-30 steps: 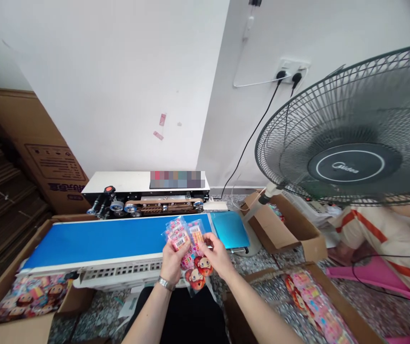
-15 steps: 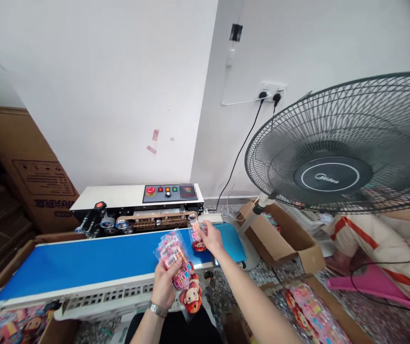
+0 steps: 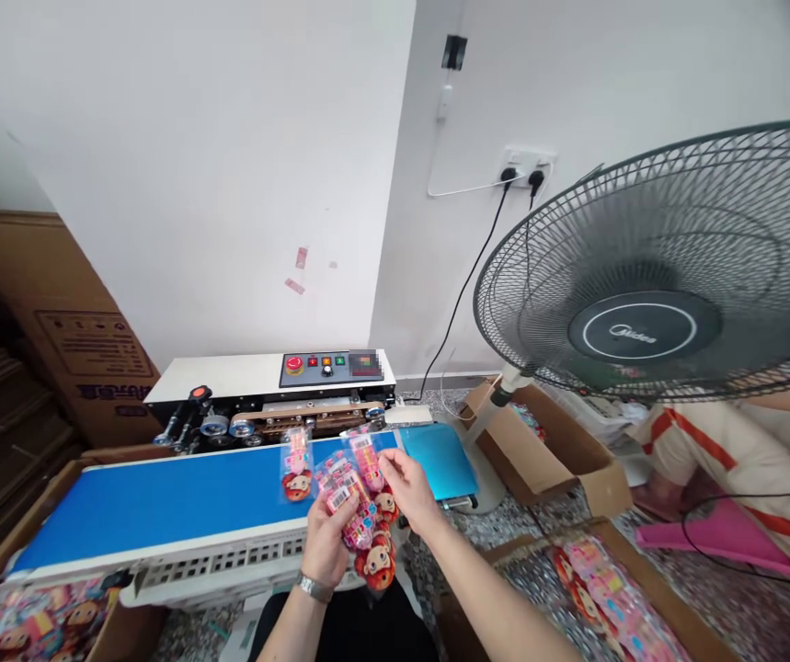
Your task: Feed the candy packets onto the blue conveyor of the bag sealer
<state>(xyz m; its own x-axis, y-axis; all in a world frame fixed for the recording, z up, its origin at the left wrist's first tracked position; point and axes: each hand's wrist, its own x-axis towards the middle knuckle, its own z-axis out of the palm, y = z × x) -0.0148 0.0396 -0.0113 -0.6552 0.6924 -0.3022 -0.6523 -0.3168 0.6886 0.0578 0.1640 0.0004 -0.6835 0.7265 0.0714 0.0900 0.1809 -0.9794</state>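
Note:
My left hand grips a fanned stack of pink cartoon packets just in front of the blue conveyor belt. My right hand pinches the top packet of that stack at its upper edge. One single packet lies on the belt, its top under the sealing head of the band sealer machine. A metal watch sits on my left wrist.
A cardboard box of sealed packets sits at the belt's left end. Another box of packets is at lower right. A large standing fan fills the right side; a person in an orange-striped shirt sits behind it. Stacked cartons stand at left.
My right hand laid one packet on the belt at the sealer, then drew back to the stack. That packet has travelled left along the belt.

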